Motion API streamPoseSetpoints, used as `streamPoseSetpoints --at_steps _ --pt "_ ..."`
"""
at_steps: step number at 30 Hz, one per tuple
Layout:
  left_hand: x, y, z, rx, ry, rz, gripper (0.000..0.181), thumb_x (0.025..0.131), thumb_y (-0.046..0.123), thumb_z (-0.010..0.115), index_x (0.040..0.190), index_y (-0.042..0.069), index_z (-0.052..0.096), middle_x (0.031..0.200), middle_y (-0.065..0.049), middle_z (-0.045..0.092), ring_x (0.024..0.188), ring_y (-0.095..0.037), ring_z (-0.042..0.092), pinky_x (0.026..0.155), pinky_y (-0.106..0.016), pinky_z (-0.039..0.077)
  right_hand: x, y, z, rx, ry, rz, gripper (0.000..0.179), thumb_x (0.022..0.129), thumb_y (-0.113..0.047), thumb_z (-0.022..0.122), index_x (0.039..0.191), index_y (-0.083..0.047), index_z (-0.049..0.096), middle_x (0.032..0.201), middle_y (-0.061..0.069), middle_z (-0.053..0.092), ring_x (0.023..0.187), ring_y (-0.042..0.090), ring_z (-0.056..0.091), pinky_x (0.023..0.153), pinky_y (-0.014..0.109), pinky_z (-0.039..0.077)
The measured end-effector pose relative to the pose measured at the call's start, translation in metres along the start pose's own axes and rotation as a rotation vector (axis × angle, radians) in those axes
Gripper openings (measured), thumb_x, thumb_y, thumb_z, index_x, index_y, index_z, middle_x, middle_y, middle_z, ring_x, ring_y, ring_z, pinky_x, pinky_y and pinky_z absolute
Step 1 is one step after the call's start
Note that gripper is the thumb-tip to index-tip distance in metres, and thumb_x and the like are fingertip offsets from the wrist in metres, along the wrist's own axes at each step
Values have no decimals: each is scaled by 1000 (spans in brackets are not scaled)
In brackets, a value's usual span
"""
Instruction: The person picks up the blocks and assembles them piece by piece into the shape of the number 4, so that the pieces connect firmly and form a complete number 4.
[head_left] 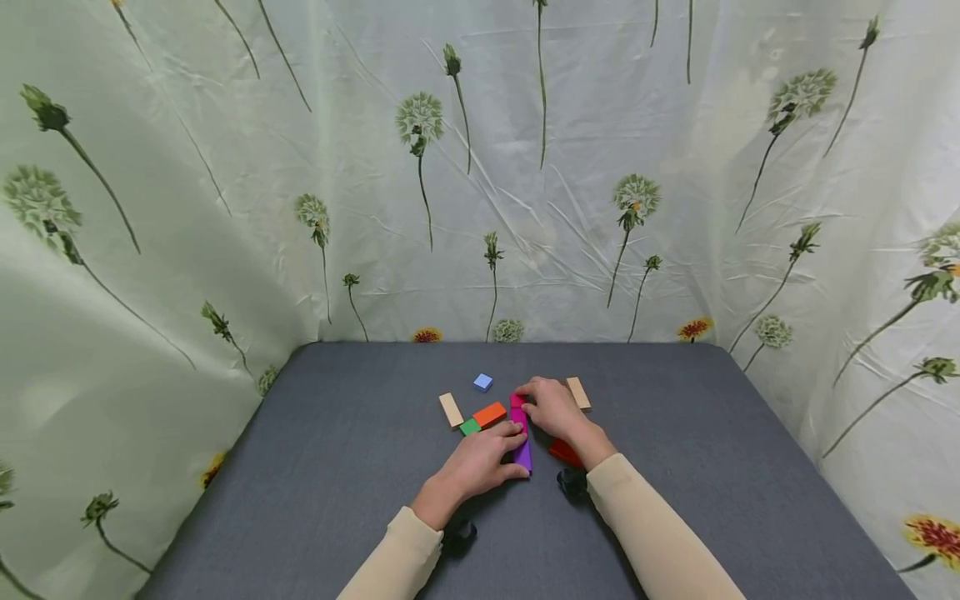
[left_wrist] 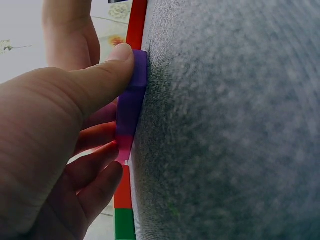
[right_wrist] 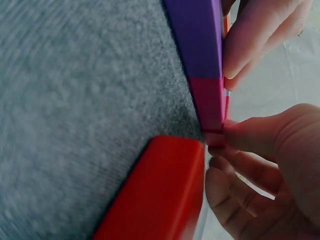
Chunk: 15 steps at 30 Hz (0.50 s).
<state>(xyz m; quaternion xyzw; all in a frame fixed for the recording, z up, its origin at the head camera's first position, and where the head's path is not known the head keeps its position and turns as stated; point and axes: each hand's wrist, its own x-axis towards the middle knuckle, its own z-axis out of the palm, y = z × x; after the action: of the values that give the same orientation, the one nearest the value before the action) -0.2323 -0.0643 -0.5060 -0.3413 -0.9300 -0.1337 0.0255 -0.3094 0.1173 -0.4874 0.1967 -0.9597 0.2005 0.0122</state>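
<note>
A purple block [head_left: 522,457] lies on the grey table in line with a pink block [right_wrist: 207,102] beyond it. My left hand [head_left: 480,462] grips the purple block, thumb on its near end and fingertips along its left side by the pink part. At the far end of the row, my right hand [head_left: 555,410] pinches a small pinkish-red piece [right_wrist: 214,138] between thumb and fingers. A red block [right_wrist: 155,195] lies to the right of the row, partly under the right wrist in the head view.
Left of the row an orange block [head_left: 491,414] meets a green block [head_left: 469,427], with a plain wooden block [head_left: 451,410] beside them. A blue block [head_left: 483,382] lies farther back. Another wooden block [head_left: 578,393] is past the right hand. A flowered curtain [head_left: 360,167] surrounds the table.
</note>
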Motion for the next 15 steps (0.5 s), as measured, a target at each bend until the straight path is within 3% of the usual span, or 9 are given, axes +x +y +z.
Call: streamPoseSetpoints --at_steps 4,15 --pt "0 0 -1 1 2 3 64 90 48 73 142 14 59 144 -1 55 126 -16 56 102 -35 46 1 0 2 17 -20 5 25 96 -14 69 120 -10 74 113 8 68 108 27 65 93 45 51" --pt "0 -1 0 -6 -4 1 65 89 49 73 143 14 59 144 -1 55 126 -16 56 102 -34 46 5 0 3 92 -4 90 20 94 -17 73 114 -14 77 111 5 70 107 25 65 92 45 52"
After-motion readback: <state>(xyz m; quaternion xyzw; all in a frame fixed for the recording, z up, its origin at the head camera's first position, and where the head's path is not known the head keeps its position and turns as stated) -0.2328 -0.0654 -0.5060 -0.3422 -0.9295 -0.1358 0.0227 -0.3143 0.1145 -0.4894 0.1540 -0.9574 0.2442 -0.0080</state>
